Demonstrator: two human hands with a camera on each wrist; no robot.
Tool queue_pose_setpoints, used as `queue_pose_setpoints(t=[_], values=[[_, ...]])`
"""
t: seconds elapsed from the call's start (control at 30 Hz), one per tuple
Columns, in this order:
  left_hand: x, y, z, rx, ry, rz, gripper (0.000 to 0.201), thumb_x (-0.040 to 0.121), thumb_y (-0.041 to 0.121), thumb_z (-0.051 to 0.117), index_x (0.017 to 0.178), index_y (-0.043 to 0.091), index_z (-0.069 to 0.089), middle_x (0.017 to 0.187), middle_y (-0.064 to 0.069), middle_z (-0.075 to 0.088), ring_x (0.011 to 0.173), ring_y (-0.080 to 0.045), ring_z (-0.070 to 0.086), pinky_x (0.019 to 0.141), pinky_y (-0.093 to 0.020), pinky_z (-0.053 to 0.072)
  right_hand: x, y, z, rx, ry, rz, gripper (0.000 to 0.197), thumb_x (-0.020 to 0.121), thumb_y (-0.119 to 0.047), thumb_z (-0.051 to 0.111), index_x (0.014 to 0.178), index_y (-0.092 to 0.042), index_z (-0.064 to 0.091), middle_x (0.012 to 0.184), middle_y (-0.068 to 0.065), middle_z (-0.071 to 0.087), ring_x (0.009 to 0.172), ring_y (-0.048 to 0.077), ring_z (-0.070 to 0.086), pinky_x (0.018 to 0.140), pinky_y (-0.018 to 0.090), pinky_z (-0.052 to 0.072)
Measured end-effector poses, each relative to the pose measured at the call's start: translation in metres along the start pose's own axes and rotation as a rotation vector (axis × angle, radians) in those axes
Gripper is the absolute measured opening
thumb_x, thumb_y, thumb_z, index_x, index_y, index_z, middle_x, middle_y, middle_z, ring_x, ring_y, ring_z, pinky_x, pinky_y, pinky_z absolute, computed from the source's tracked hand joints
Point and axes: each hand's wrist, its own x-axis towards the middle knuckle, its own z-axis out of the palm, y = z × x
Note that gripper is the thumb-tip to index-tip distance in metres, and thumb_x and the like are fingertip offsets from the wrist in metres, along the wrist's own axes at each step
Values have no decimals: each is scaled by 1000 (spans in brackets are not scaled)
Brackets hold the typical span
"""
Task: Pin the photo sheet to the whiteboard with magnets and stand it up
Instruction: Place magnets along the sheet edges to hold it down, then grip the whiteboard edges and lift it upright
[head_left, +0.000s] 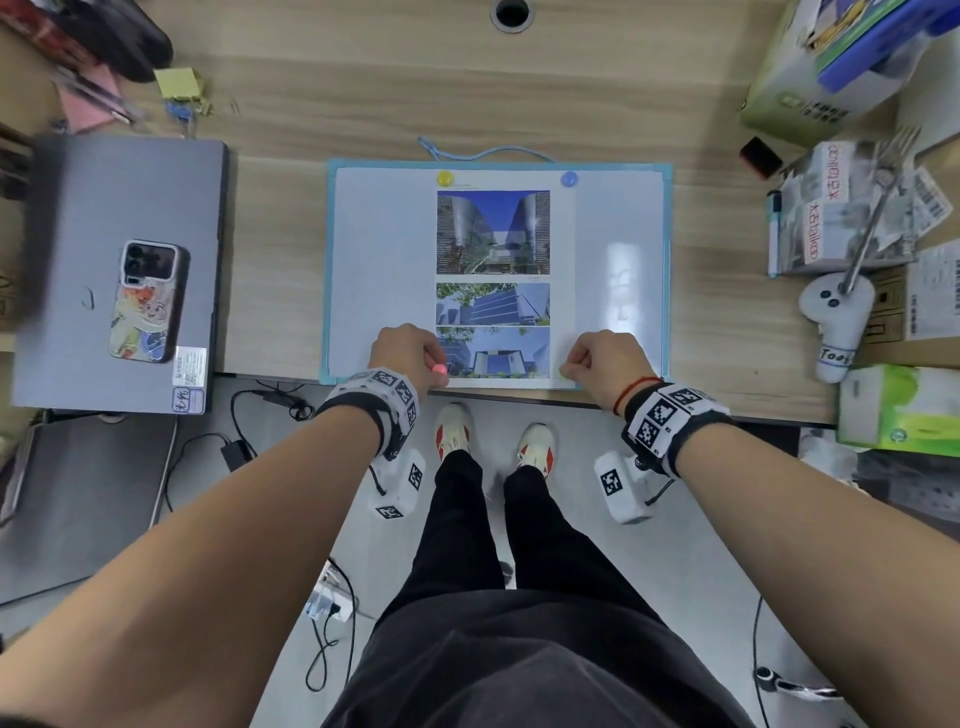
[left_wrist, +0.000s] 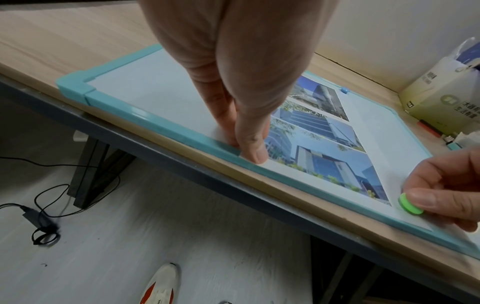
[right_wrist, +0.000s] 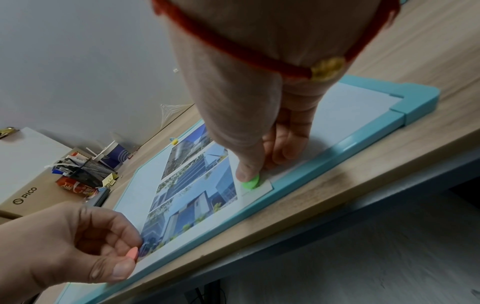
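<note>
A teal-framed whiteboard lies flat at the desk's front edge. The photo sheet, printed with three building pictures, lies on it. A yellow magnet and a blue magnet sit at the sheet's far corners. My left hand pinches a pink magnet at the sheet's near left corner. My right hand pinches a green magnet on the near right corner, thumb on top. In the left wrist view my fingers hide the pink magnet.
A closed grey laptop with a phone on it lies to the left. Boxes, a marker, a white controller and a green tissue box crowd the right. A blue cord loops from the board's far edge.
</note>
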Motion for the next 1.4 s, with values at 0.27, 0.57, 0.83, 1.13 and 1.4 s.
queue_pose_setpoints(t=[0.27,0.57,0.83,1.13,1.4], values=[[4,-1,1,-27,15,-43,19,66,17,86,81,18,74,75,1,67,73,-15,63,67,-22,47,1,-2,-1,-47,-10,38,20,87,-28,65,92,-9,69,98,11,71,93,28,64,81,33,49],[5,-2,2,-36,11,-33,18,68,13,84,83,14,75,81,-5,75,73,-15,64,71,-22,49,-4,1,2,29,31,-7,10,85,-21,66,87,-12,70,85,5,70,88,26,65,78,30,51],[5,-2,3,-33,6,-44,20,68,12,84,86,14,75,81,-5,74,74,-15,64,69,-21,46,-4,2,4,27,21,-9,13,83,-22,69,89,-11,68,90,8,71,88,26,64,81,35,54],[0,2,-22,83,47,-52,55,67,39,85,113,18,63,111,-2,62,98,-22,62,87,-32,51,-1,2,-19,-48,65,36,27,85,-35,65,100,-12,64,102,10,65,95,28,62,82,35,50],[5,-11,-71,247,113,-349,87,73,54,73,138,11,35,134,-18,41,118,-38,51,96,-48,47,21,7,-55,-149,172,302,67,80,-37,64,134,-9,37,135,22,42,122,40,45,97,43,44]])
